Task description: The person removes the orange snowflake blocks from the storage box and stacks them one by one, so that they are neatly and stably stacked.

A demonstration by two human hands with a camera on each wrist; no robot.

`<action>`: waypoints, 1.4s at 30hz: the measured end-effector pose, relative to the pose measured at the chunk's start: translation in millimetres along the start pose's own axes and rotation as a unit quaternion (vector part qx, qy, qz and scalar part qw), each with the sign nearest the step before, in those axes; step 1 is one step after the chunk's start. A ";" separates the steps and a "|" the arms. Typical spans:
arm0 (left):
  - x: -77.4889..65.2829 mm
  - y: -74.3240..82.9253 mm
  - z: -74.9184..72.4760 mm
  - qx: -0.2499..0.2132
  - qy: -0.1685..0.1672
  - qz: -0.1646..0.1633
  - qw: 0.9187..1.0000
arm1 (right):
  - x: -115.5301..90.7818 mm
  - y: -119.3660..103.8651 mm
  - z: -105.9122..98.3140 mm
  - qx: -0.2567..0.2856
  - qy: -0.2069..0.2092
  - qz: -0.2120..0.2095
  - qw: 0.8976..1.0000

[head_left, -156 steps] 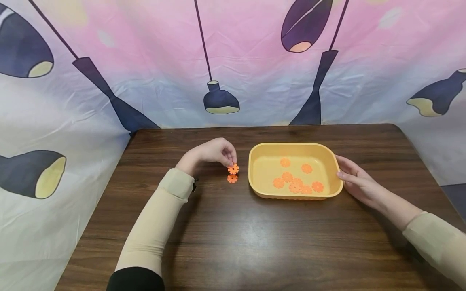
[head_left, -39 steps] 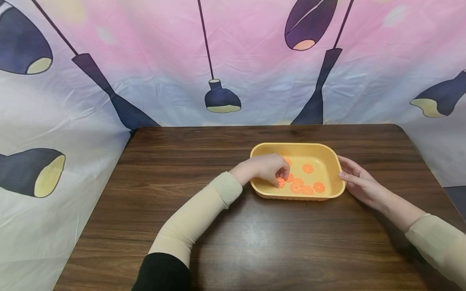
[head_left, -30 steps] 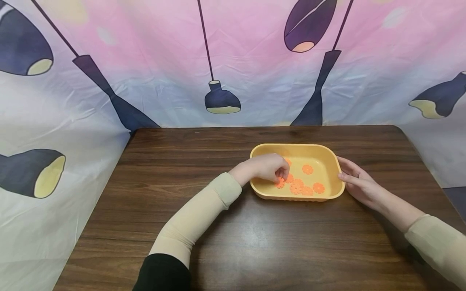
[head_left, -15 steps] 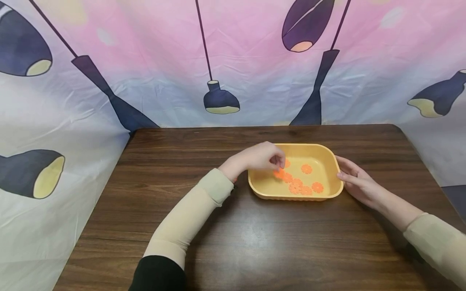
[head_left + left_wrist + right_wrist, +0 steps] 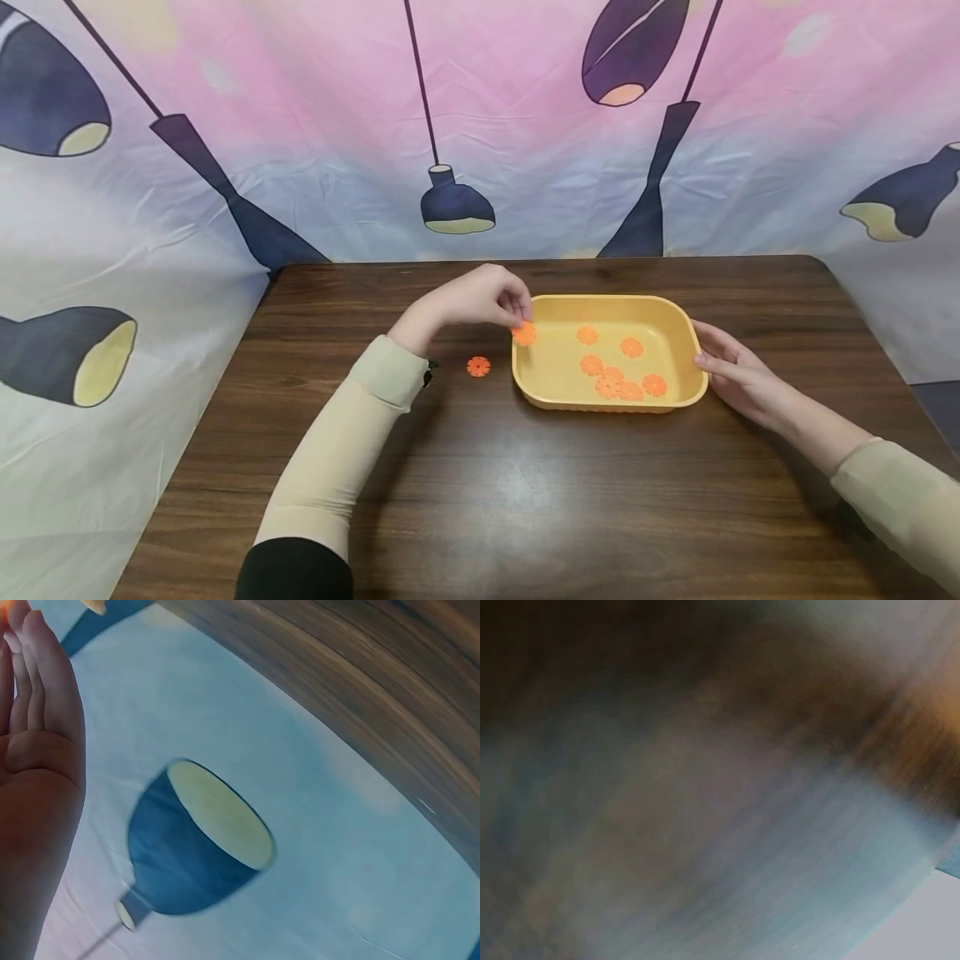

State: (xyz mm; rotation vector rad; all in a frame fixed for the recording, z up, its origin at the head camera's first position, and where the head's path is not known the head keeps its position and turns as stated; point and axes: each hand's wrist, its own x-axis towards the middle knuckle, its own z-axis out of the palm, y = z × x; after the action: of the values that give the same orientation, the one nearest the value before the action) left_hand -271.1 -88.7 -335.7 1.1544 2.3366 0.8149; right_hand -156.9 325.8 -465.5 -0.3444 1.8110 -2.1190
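In the head view my left hand (image 5: pixel 486 298) pinches an orange notched plastic disc (image 5: pixel 524 334) by its upper edge, over the left rim of a yellow plastic basin (image 5: pixel 543 402). A second orange disc (image 5: pixel 478 367) lies flat on the table, left of the basin. My right hand (image 5: pixel 738 375) grips the basin's right end, thumb over the rim and fingers along the outer wall. Inside the basin lie several more orange discs (image 5: pixel 632 347), some overlapping. The left wrist view shows my left hand (image 5: pixel 37 735) at its edge; the right wrist view is blurred.
The brown wooden table (image 5: pixel 525 517) carries the basin near its far side. Behind the table hangs a cloth backdrop (image 5: pixel 337 100) printed with lamps. A small dark item (image 5: pixel 429 373) sits at the left wrist cuff.
After setting one disc on the table earlier, my left hand reached into the basin, took hold of another disc and lifted it leftward to the rim. My right hand stays at the basin.
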 end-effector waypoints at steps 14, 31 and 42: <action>-36.9 -38.7 -1.4 -0.055 -0.035 -0.083 0.994 | -0.1 0.9 -0.5 0.002 0.004 0.003 1.000; -42.0 -71.8 23.4 -0.063 -0.038 -0.119 0.990 | 0.1 0.4 -0.5 -0.005 0.002 0.000 1.000; -42.2 -76.8 29.2 -0.052 -0.033 -0.125 0.990 | -0.2 0.6 -0.2 -0.010 0.003 0.001 1.000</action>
State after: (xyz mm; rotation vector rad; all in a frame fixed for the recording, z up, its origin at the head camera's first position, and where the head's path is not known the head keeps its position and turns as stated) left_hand -273.9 -151.0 -403.8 0.8135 2.2950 0.7831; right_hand -156.8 325.9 -466.1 -0.3407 1.8360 -2.1041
